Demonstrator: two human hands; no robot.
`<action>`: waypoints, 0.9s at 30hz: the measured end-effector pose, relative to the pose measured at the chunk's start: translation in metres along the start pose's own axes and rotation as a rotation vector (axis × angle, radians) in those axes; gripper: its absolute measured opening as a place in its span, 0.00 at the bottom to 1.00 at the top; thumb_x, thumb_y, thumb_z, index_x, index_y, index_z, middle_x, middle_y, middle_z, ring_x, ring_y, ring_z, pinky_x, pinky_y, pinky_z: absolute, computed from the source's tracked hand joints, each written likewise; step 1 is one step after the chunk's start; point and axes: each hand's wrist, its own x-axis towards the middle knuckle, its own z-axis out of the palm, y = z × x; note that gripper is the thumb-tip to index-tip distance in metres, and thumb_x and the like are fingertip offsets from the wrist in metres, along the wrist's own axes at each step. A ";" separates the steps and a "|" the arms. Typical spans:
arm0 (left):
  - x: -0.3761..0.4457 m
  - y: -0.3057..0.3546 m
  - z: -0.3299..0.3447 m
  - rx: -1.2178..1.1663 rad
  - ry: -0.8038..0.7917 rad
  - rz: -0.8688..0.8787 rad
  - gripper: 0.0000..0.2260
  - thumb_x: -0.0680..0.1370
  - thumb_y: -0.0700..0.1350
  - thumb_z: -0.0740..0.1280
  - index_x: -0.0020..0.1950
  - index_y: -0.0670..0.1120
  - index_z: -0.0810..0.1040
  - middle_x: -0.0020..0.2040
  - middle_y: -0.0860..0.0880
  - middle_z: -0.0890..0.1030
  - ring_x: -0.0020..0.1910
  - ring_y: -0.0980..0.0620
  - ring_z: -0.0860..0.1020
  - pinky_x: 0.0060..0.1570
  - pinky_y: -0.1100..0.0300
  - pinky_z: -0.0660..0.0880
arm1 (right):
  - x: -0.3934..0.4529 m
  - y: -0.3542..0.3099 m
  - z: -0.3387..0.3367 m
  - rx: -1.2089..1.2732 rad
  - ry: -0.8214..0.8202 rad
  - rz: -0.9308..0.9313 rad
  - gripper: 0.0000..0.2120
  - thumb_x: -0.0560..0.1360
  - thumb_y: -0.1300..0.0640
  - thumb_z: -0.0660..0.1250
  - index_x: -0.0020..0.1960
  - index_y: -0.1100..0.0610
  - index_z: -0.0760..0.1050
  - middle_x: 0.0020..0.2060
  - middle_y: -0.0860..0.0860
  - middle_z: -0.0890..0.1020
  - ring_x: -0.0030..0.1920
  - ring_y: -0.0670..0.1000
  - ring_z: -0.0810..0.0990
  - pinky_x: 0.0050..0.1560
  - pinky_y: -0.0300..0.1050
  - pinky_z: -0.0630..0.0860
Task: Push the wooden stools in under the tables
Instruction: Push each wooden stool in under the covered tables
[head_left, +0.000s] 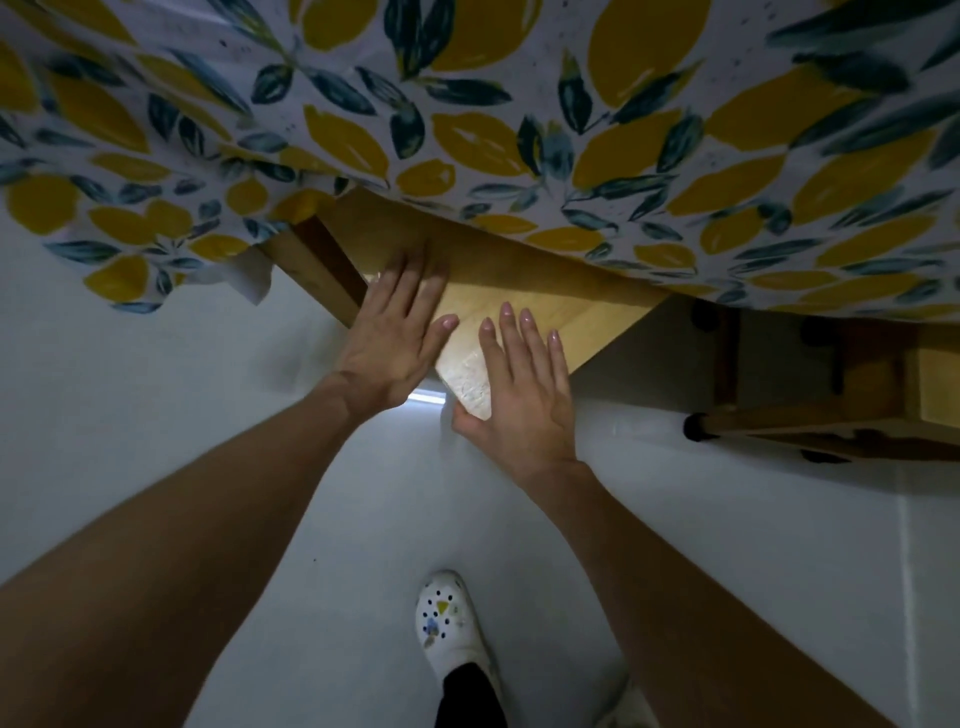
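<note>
Both hands flat and open on the wooden stool (524, 306), nothing clamped: left hand (397, 332) on the seat's left side, right hand (524, 387) over the near corner, palms placed to shove, not lift. Stool is partly under the bench, its far side hidden by the lemon-print cloth (467, 104). Near corner points back at the person; long axis runs upper left to lower right. Another stool (831, 395) sits to the right.
</note>
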 end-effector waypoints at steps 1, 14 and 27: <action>-0.005 0.005 0.002 -0.005 0.005 -0.023 0.29 0.80 0.58 0.39 0.77 0.44 0.52 0.78 0.40 0.53 0.77 0.41 0.48 0.74 0.44 0.52 | -0.003 0.004 -0.002 0.005 -0.010 -0.017 0.41 0.67 0.40 0.67 0.74 0.59 0.63 0.76 0.59 0.61 0.76 0.58 0.57 0.76 0.59 0.52; -0.085 0.126 0.034 -0.081 0.084 -0.298 0.25 0.82 0.55 0.50 0.77 0.49 0.52 0.78 0.43 0.55 0.75 0.43 0.58 0.67 0.52 0.61 | -0.034 0.126 -0.057 -0.097 -0.412 -0.442 0.48 0.68 0.39 0.70 0.79 0.53 0.49 0.78 0.50 0.45 0.78 0.50 0.41 0.75 0.50 0.36; -0.072 0.071 0.032 -0.035 0.072 -0.264 0.28 0.81 0.58 0.46 0.78 0.50 0.44 0.79 0.47 0.43 0.77 0.45 0.40 0.75 0.48 0.42 | -0.037 0.057 -0.016 0.007 -0.147 0.154 0.45 0.76 0.30 0.43 0.78 0.62 0.43 0.78 0.60 0.44 0.78 0.56 0.40 0.77 0.53 0.39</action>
